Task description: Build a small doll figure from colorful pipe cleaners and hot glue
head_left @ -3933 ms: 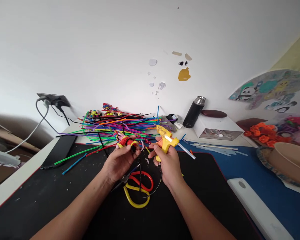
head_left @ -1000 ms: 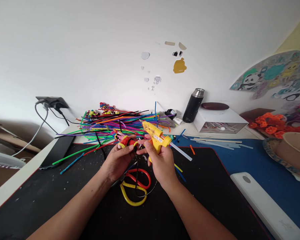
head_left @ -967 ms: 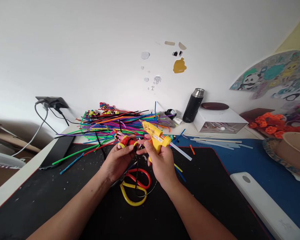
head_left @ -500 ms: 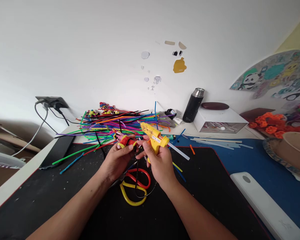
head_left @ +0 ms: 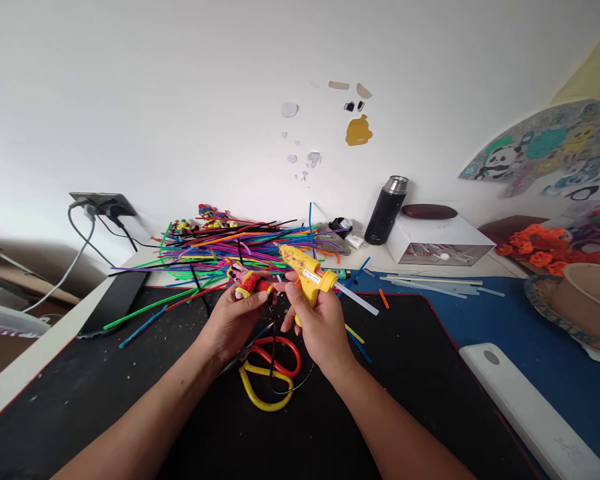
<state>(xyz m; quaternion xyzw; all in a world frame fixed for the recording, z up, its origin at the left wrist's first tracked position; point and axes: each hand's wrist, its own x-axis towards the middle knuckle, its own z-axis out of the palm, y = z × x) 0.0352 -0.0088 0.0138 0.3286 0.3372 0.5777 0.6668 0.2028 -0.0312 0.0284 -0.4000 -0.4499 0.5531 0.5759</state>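
Note:
My left hand [head_left: 237, 313] is closed around a small pipe-cleaner figure [head_left: 250, 283] in red, yellow, pink and black; the fingers cover part of it. In my right hand [head_left: 320, 323] is a yellow glue gun [head_left: 304, 272], its nozzle pointing up and to the left above the figure. A clear glue stick [head_left: 359, 300] sticks out of the gun's back end. The right fingertips are close to the figure; whether they touch it I cannot tell. Below both hands lie scissors [head_left: 266, 400] with one yellow and one red handle loop. A thin dark cord hangs between the hands.
Many coloured pipe cleaners [head_left: 280, 250] are heaped along the wall, with similar small figures behind them. A black flask [head_left: 386, 212] and a white box [head_left: 440, 233] stand at the back right. Loose glue sticks [head_left: 435, 283] and a long white device [head_left: 525, 407] lie on the right.
My right fingertips have drawn in slightly beside the figure. Otherwise both hands keep their hold and place, with only a tiny shift of the view.

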